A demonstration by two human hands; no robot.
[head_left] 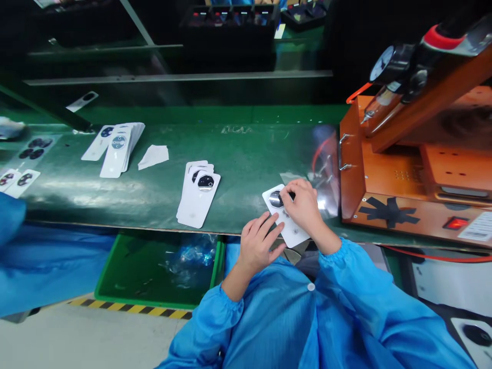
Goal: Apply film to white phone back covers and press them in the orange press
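A white phone back cover [295, 236] with a round dark camera window lies slantwise at the bench's front edge, in front of my body. My left hand [259, 240] has its fingers spread, with the tips touching the cover's left side. Over the camera window, my right hand [302, 202] is closed in a pinch; whatever is between the fingertips is hidden. To the left sits a small fanned stack of similar white covers [194, 205], apart from both hands. Behind my right hand is a sheet of clear film [326, 197].
An orange machine [351, 164] with a pressure gauge stands at the right. Farther left are more stacked covers [115, 156] and a torn white paper [154, 156]. Below the edge is a green bin [134, 266] with clear plastic scraps. Another person's blue sleeve [46, 256] reaches in at left.
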